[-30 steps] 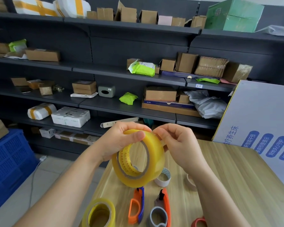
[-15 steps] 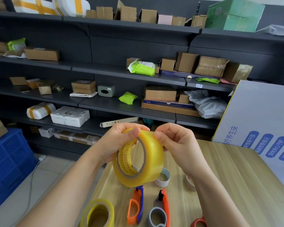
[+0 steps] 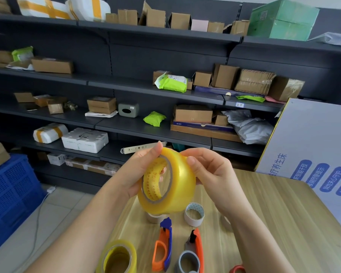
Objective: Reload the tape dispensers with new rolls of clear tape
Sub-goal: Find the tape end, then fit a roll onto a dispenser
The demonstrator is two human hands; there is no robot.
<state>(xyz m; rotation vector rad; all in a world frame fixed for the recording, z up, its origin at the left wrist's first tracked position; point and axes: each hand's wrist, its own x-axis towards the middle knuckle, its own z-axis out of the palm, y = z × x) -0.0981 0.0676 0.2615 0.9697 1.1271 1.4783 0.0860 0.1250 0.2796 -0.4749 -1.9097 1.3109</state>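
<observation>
Tape roll (image 3: 173, 186) held btwn both hands, above table (image 3: 283, 213).

The light wooden table (image 3: 283, 213) carries a yellowish tape roll (image 3: 117, 257) at its near left part. Just right of it, an orange and blue dispenser (image 3: 163, 247) and an orange dispenser (image 3: 195, 251) with a grey ring lie side by side. Behind them stand a white ring (image 3: 194, 213) and a partly hidden brown core (image 3: 156, 217).

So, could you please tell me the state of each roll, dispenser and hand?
Held tape roll: in the air, gripped by both hands.
Left hand: grips roll, fingers inside it.
Right hand: holds roll's outer face.
Second tape roll: on table, untouched.
Orange-blue dispenser: lying on table, no roll.
</observation>
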